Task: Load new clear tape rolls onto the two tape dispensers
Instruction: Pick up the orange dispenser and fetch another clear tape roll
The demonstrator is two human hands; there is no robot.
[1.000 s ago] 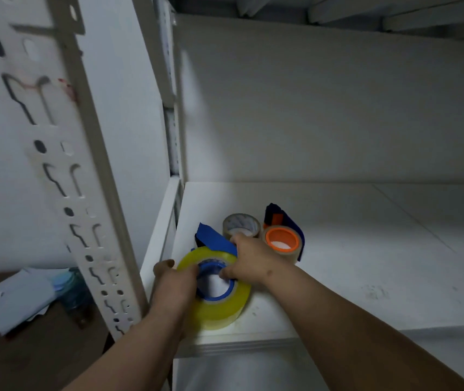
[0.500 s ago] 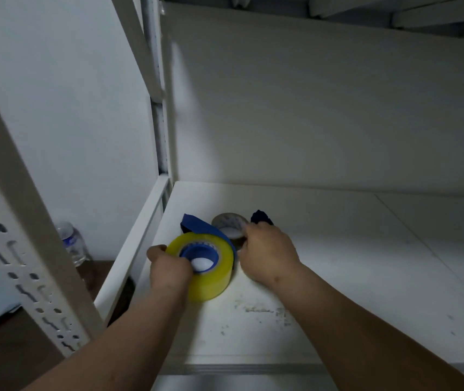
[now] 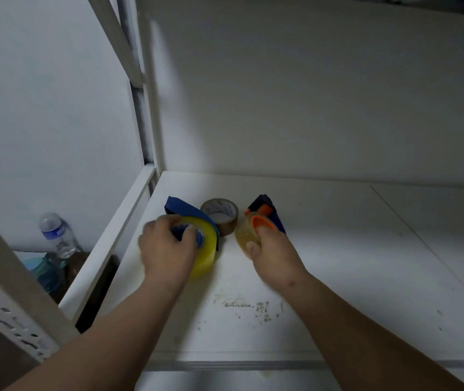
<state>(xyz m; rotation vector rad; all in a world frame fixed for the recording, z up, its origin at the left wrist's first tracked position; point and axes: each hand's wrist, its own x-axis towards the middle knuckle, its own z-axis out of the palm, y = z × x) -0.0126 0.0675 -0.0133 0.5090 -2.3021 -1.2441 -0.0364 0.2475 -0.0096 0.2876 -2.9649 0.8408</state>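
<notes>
left hand (image 3: 166, 249) gripping yellowish tape roll (image 3: 207, 246) on blue dispenser (image 3: 185, 211), fingers curling into core | right hand (image 3: 274, 253) gripping clear roll (image 3: 245, 235) with orange core on second dispenser (image 3: 267, 207) | brown roll (image 3: 221, 215) sitting between, on white shelf (image 3: 352, 263)

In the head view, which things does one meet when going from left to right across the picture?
Water bottle → left hand on the yellow-tinted tape roll → brown tape roll → right hand on the orange-cored tape roll.
</notes>
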